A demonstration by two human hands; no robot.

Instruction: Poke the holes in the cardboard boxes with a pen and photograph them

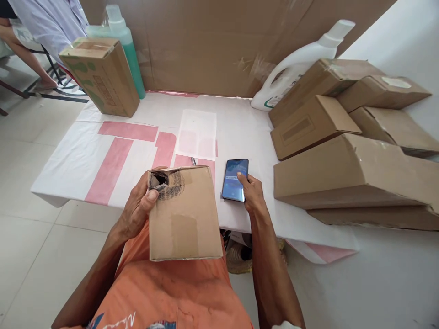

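Observation:
My left hand [139, 208] is closed on a cardboard box [197, 201], its thumb over the near face and its fingers behind the left side. A torn hole with dark scribbles around it marks the box's upper left corner, and a strip of tape lies lower on that face. At the table's front edge my right hand [253, 191] grips the right side of a smartphone [235, 180], thumb on the lit blue screen and fingers at its edge. Whether the phone touches the cloth I cannot tell. Behind the box lie a white sheet [197, 130] and a pen [193, 161], partly hidden.
Cardboard boxes [318, 173] are stacked on the right, beside a white detergent bottle [295, 68]. At the back left stand a printed carton [109, 89] and a green liquid bottle [137, 68]. A cardboard panel [206, 45] closes off the back. Another person's leg [30, 59] shows far left.

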